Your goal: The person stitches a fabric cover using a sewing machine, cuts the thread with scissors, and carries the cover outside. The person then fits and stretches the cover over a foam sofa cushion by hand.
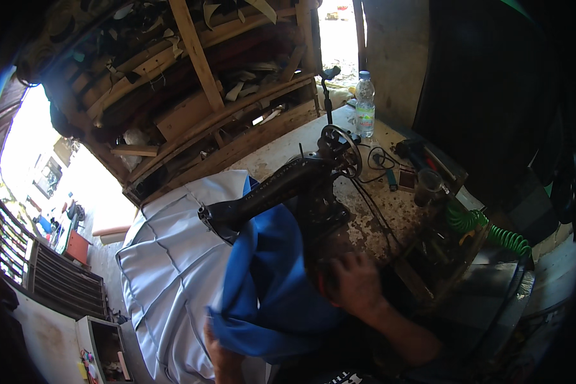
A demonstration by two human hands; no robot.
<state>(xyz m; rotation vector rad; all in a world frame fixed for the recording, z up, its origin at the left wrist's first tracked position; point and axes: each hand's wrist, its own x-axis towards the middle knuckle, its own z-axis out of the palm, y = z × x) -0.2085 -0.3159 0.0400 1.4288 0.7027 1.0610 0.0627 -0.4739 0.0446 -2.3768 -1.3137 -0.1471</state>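
A black sewing machine [272, 190] with a handwheel [343, 152] stands on the worn table. A large piece of pale fabric [173, 262] with seam lines is spread to its left, and blue fabric [269, 281] bunches under the arm and towards me. At the lower edge my left hand [221, 354] grips the blue fabric at its border, its fingers partly covered by the folds. My right hand [354, 285] is at the table's near edge, right of the blue fabric, its fingers curled around something dark and reddish that I cannot make out.
A water bottle [365, 105] stands at the table's back corner. On the right are a clear cup [428, 187], a small green item [391, 180], cables and a coiled green hose [489, 230]. Wooden shelving [198, 57] with scraps rises behind the table.
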